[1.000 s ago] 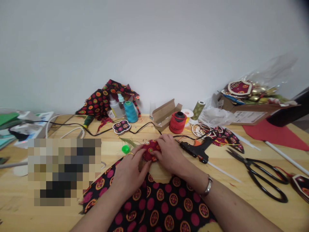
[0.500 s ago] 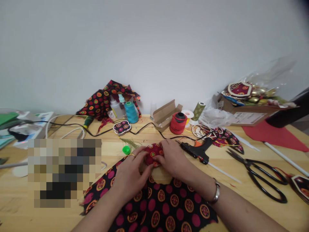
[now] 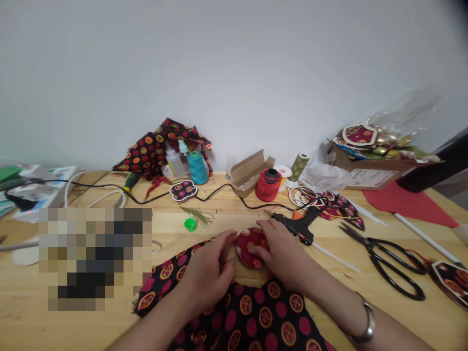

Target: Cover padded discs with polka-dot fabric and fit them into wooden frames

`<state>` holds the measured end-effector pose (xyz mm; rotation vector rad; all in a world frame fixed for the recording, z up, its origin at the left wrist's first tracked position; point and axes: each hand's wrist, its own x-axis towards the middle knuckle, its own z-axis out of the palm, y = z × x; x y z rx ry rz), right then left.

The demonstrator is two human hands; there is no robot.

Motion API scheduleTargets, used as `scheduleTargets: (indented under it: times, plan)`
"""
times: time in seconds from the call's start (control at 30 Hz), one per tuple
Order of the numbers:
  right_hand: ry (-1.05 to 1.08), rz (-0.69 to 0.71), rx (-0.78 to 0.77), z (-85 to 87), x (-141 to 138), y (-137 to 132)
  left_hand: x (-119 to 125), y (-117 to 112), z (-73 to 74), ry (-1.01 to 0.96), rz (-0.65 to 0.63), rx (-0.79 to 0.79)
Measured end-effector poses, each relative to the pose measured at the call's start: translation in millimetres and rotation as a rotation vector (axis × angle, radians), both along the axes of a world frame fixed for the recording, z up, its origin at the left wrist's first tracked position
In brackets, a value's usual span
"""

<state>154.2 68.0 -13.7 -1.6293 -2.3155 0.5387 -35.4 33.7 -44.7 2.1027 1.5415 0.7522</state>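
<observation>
A round padded piece covered in dark red flowered cloth (image 3: 250, 248) is in my right hand (image 3: 283, 251), thumb across its front and fingers behind the far edge. My left hand (image 3: 212, 268) is beside its left edge, fingers curved and thumb apart, with a gap showing between palm and piece. I cannot tell whether its fingertips touch the edge. Beneath both hands spreads black cloth with magenta dots and orange rounds (image 3: 265, 317), its upper edge cut in a curve. Close beyond my right hand lies a black glue gun (image 3: 298, 226) with a white glue stick.
Large black-handled scissors (image 3: 383, 258) lie at right. Behind are a green cap (image 3: 190, 224), a flower-shaped piece (image 3: 183, 190), a teal thread cone (image 3: 198, 168), a red spool (image 3: 268, 185) and an open carton (image 3: 248, 170). A black cable (image 3: 215, 194) crosses the table. A blurred patch hides the left.
Both hands held the round piece before; now my left hand has drawn back from it, and my right hand has shifted right and nearer with it. The view has moved slightly.
</observation>
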Motion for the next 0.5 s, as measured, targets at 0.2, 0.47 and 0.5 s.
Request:
scheduleTargets:
  times: [0.2,0.47,0.5]
  plan:
    - [0.005,0.074,0.009,5.5,5.0,3.4,4.8,2.7,-0.2,0.094,-0.015,-0.029]
    - [0.056,0.124,-0.014,1.5,9.4,8.6,12.8,4.0,1.5,0.336,-0.013,-0.044]
    - [0.063,0.123,-0.009,0.7,9.5,8.2,13.5,4.3,1.8,0.36,-0.012,-0.047]
